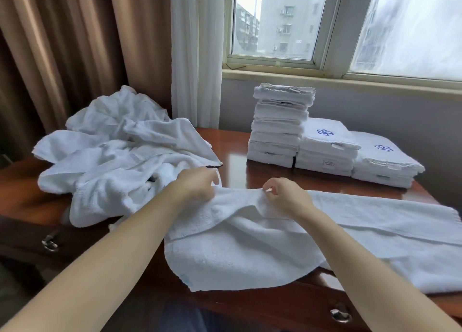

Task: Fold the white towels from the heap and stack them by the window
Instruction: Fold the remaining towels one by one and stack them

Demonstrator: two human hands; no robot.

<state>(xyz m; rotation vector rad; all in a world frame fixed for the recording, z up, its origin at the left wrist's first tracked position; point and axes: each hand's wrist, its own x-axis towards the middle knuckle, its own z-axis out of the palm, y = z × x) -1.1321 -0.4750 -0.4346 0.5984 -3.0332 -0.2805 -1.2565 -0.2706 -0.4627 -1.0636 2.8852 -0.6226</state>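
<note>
On the table (232, 156), right in front of the person, one white towel (250, 251) lies spread lengthwise, its near edge sagging over the table's front and its right end running out toward the frame's edge. Both hands are on its far edge, close together: the left hand (197, 184) has its fingers curled over the hem, and the right hand (285, 196) pinches the same hem between thumb and forefinger, the other fingers loosely bent. The cloth between and below them is raised into a soft ridge.

Several things could go wrong. The towel's left end touches the unfolded heap (120, 151), so a lift or pull may drag loose cloth from the heap along with it. Because so much of the towel overhangs the front, a tug toward the person could slide it off the table. With both grips bunched near the left end, the long right part is uncontrolled and would likely fold crooked.

The folded stacks (325, 151) stand beyond the hands, under the window (275, 19); the tallest looks uneven and might topple if another towel is set on it carelessly.
</note>
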